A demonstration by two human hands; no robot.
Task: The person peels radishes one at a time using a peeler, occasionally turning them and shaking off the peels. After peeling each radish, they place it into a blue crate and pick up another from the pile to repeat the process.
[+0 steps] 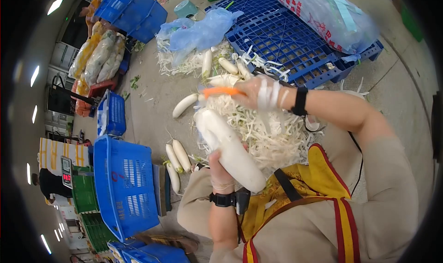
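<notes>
My left hand (222,170) grips a large white daikon radish (233,154) from below, with its lower end near my lap. The radish's surface looks smooth and pale. Above its upper end, my right hand (263,92) is closed around an orange peeler (224,91), blurred by motion. White strips are stuck to or wrapped around that hand. Beneath both hands lies a heap of white radish peelings (272,134). More daikon radishes lie beyond the right hand, and one radish (184,106) sits left of the heap.
Several small radishes (174,159) lie on the floor beside a blue basket (124,184). At the back are a blue plastic bag (198,30), a blue pallet (265,37) and a full printed bag (323,16). A scale display (67,172) and another person (51,184) appear far left.
</notes>
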